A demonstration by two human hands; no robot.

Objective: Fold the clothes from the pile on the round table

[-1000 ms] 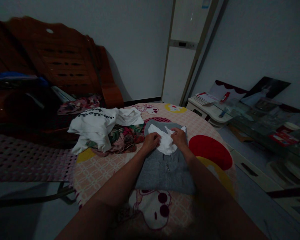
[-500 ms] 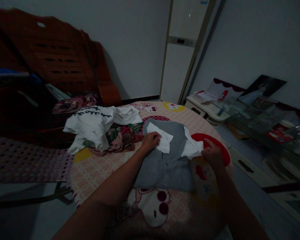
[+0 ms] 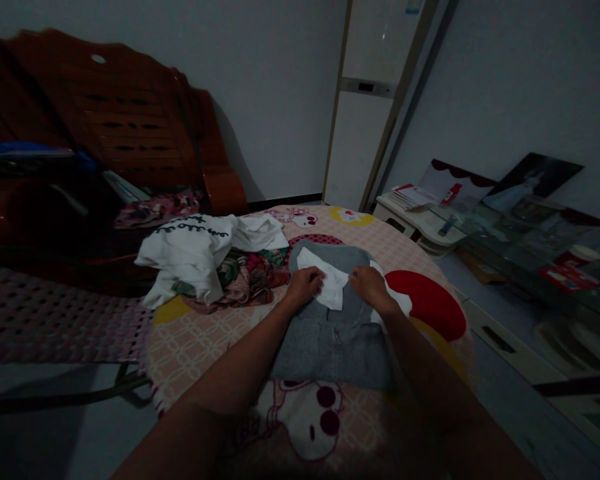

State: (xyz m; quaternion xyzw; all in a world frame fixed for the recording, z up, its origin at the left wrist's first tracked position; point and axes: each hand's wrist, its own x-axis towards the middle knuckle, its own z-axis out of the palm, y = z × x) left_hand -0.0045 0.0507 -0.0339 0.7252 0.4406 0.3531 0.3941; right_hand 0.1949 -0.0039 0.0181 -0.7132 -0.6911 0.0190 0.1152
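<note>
A grey knitted sweater [image 3: 325, 357] lies folded on the round cloth-covered table in front of me. A white cloth flap [image 3: 333, 283] rests across its upper left, and a second white flap [image 3: 400, 301] sticks out at its right edge, partly behind my wrist. My left hand [image 3: 305, 287] is closed at the left side of the first flap, fingers curled on the cloth. My right hand [image 3: 371, 287] is closed too, its fingertips at the right end of that same flap. The fingers hide what exactly they pinch.
Left of the sweater lies a white printed shirt [image 3: 185, 250] on a pile of patterned clothes [image 3: 250, 277]. The patterned tablecloth [image 3: 195, 347] covers the table. A wooden bench [image 3: 125, 120] stands behind at left, a woven seat [image 3: 80, 327] nearer, and a glass-topped cabinet [image 3: 520, 253] at right.
My right hand has let go of the right white flap and moved left, over the sweater to the other flap. My left hand has stayed at its flap. The view has shifted slightly.
</note>
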